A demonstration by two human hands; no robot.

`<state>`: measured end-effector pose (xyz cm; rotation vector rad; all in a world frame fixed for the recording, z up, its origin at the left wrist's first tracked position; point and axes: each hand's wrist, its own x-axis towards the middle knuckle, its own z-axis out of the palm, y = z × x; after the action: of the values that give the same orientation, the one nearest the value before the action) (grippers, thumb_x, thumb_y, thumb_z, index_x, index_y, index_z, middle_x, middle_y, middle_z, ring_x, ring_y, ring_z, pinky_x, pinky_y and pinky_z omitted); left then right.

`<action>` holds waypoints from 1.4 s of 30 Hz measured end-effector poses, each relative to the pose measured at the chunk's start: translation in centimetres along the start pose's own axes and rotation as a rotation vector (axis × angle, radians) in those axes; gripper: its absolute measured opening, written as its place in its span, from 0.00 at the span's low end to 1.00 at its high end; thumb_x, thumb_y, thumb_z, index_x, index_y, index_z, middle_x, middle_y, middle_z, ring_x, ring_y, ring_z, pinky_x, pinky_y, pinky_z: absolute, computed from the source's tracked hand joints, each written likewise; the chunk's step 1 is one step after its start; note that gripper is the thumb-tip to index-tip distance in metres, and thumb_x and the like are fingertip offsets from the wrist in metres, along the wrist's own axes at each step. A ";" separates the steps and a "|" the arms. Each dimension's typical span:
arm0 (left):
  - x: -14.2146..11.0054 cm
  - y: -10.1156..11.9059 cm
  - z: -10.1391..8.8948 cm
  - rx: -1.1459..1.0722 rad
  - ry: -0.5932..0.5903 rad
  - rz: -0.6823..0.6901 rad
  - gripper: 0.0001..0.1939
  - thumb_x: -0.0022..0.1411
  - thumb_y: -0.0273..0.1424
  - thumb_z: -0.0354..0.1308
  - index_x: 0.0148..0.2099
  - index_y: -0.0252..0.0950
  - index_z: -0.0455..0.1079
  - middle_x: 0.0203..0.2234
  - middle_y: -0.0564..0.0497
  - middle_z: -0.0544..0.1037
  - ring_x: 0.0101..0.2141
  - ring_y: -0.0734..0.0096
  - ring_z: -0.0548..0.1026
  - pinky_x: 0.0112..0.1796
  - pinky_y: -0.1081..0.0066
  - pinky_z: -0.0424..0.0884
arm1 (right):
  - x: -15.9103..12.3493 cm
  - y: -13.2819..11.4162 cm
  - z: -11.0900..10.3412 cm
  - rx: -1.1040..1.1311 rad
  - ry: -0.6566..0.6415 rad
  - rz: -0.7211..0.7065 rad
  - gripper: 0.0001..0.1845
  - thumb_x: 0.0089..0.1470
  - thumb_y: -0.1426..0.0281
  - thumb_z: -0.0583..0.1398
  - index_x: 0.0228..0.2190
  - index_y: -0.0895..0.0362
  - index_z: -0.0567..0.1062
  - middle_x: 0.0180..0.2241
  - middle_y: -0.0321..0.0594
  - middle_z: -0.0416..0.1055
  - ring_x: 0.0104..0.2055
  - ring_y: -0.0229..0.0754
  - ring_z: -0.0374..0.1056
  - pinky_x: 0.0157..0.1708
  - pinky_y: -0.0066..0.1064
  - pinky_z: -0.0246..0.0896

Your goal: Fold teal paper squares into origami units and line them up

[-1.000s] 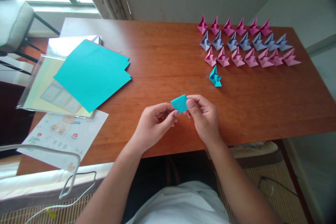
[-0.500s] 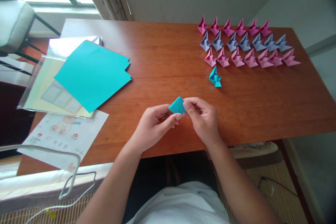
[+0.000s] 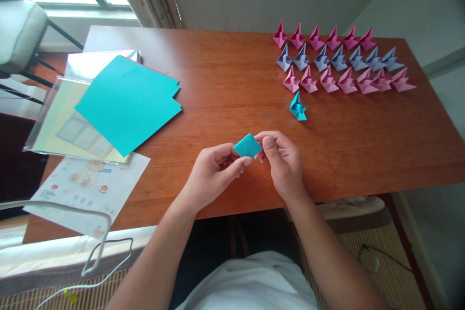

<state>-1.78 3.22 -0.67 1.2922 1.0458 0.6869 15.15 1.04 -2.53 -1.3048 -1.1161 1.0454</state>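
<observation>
Since half a second ago, the thumb of the right hand (image 3: 285, 162) has come away from the folded paper (image 3: 248, 146), so the right corner of that small blue-green diamond now shows, while the left hand (image 3: 214, 174) has stayed almost where it was. The paper is held up over the near part of the brown table (image 3: 225, 87), in front of the person, with a crease running down its face. The left hand pinches it, thumb on the lower edge and fingers behind. The right hand is at the right corner, its thumb clear of the paper and its fingers curled; whether those fingers touch the back of the corner, I cannot tell. Beyond the right hand stands one finished blue-green shape (image 3: 298, 109). Behind it are three rows of similar shapes: a light pink row (image 3: 347, 82), then a grey-blue row (image 3: 339, 60), then a dark pink row (image 3: 333, 38) farthest back. On the left of the table, blue-green sheets (image 3: 131, 101) overlap a clear packet (image 3: 63, 111), and a white sheet (image 3: 82, 189) with a bear printed on it lies nearer the person, partly under the packet.
</observation>
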 end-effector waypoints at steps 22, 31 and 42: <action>0.0 0.6 -0.5 -0.162 -0.112 0.057 0.16 0.67 0.42 0.62 0.37 0.33 0.74 0.29 0.51 0.76 0.31 0.73 0.75 0.34 0.75 0.72 | 0.1 0.0 -0.1 -0.036 -0.063 -0.086 0.07 0.59 0.60 0.66 0.34 0.50 0.80 0.32 0.33 0.79 0.32 0.37 0.72 0.33 0.30 0.68; 0.0 0.1 -0.2 -0.148 -0.032 0.004 0.16 0.59 0.39 0.71 0.31 0.33 0.71 0.23 0.53 0.74 0.25 0.77 0.69 0.26 0.76 0.64 | 0.1 0.0 -0.1 0.014 -0.087 -0.037 0.08 0.59 0.61 0.67 0.34 0.51 0.79 0.31 0.32 0.77 0.31 0.35 0.70 0.32 0.28 0.66; 0.6 -0.2 0.0 -0.308 0.229 0.110 0.09 0.58 0.33 0.72 0.33 0.35 0.76 0.27 0.55 0.77 0.28 0.80 0.71 0.31 0.80 0.67 | 0.0 0.1 -0.1 0.026 -0.148 -0.026 0.04 0.59 0.66 0.65 0.35 0.52 0.77 0.31 0.33 0.74 0.32 0.37 0.69 0.33 0.30 0.65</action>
<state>-1.60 3.69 -1.00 1.0250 1.0096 1.0554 15.24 0.99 -2.60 -1.2041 -1.2232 1.1483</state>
